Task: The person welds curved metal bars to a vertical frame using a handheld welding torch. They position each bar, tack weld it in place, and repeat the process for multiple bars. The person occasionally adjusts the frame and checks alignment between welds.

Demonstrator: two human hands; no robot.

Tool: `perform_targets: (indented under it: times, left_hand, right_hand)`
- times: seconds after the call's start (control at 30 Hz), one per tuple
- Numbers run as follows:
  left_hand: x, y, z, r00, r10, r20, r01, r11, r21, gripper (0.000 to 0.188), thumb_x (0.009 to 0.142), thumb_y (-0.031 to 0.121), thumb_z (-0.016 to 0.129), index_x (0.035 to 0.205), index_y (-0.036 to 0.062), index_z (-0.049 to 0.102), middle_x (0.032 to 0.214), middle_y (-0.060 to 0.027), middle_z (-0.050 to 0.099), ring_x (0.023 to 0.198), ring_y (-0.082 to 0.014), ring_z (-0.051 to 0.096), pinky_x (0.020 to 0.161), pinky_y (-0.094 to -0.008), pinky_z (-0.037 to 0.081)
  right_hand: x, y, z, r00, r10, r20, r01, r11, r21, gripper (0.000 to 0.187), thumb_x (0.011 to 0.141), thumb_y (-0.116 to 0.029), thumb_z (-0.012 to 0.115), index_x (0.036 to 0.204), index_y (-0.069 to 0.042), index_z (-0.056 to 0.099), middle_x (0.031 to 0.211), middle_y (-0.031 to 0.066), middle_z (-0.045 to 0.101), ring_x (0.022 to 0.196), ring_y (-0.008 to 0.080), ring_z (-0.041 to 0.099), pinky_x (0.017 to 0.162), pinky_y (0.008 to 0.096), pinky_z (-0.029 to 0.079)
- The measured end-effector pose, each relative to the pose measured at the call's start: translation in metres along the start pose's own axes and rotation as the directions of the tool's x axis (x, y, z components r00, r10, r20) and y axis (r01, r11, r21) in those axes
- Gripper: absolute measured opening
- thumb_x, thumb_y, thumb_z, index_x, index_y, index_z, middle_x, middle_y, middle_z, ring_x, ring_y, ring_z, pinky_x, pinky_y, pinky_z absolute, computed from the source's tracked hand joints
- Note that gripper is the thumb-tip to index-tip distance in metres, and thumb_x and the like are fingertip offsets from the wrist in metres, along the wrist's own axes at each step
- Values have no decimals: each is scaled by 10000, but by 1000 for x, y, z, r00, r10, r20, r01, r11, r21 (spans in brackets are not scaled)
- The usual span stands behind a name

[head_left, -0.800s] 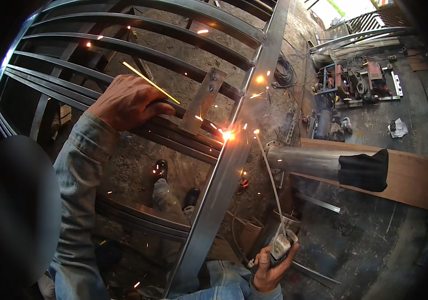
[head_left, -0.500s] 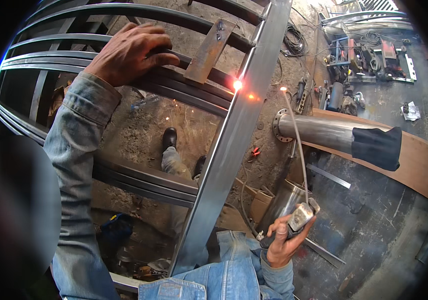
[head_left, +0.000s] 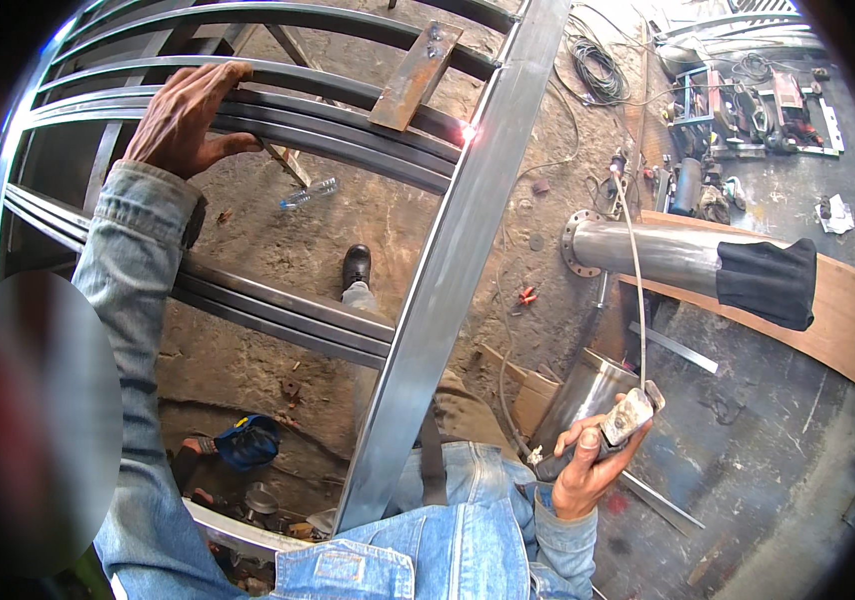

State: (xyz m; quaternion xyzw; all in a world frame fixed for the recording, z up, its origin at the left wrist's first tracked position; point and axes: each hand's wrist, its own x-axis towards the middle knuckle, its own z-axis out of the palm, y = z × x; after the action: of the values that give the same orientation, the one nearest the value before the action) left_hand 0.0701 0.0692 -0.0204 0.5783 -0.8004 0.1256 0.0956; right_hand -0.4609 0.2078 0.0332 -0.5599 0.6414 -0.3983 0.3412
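Note:
My right hand [head_left: 588, 475] is closed around a welding electrode holder [head_left: 627, 417]. A thin welding rod [head_left: 636, 270] rises from its jaws, with the tip well to the right of the metal frame. A small glowing spot [head_left: 469, 133] marks the joint between the wide steel beam [head_left: 463, 235] and a dark curved bar [head_left: 333, 88]. Over the stacked bars [head_left: 348, 155] at the upper left lies my left hand [head_left: 183, 122], thumb and fingers spread apart. A flat rusty plate [head_left: 418, 77] bridges the bars between that hand and the beam.
A flanged metal cylinder [head_left: 648, 253] with a black cloth [head_left: 768, 283] over its end lies on the right, on a brown board [head_left: 843, 320]. Tools and coiled cable [head_left: 598, 70] are behind it. Under the frame are a plastic bottle [head_left: 310, 193] and a shoe [head_left: 356, 267].
The bright glow at the joint has shrunk, and the rod's tip no longer glows. My left hand has slid left along the bars and its fingers have straightened. The whole view has shifted slightly.

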Motion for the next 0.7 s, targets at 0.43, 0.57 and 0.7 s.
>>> perform_targets:
  times: [0.43, 0.57, 0.7]
  left_hand:
    - [-10, -17, 21, 988, -31, 151, 42, 996, -76, 770, 578, 260, 918, 1224, 39, 561, 1185, -132, 637, 1138, -340, 616, 987, -432, 446]
    - [-9, -25, 32, 994, 84, 72, -83, 996, -28, 562, 731, 127, 805, 1229, 43, 559, 1149, -150, 644, 1107, -344, 635, 953, -432, 471]
    - [-17, -25, 43, 991, 111, -70, -104, 990, 93, 495, 814, -40, 628, 1300, 21, 556, 1124, -181, 657, 1088, -369, 648, 1003, -472, 496]
  right_hand:
    - [-4, 2, -9, 998, -41, -43, 39, 998, -44, 743, 1030, -445, 601, 1526, -8, 261, 731, 51, 515, 619, 116, 514, 500, 288, 479]
    - [-2, 9, -9, 995, -10, -103, 6, 999, -44, 729, 1043, -450, 566, 1525, 0, 254, 719, 57, 511, 607, 120, 510, 494, 291, 484]
    - [1, 13, -10, 998, -2, -66, -2, 998, -67, 728, 1055, -463, 535, 1534, -1, 240, 717, 57, 502, 599, 126, 505, 488, 299, 475]
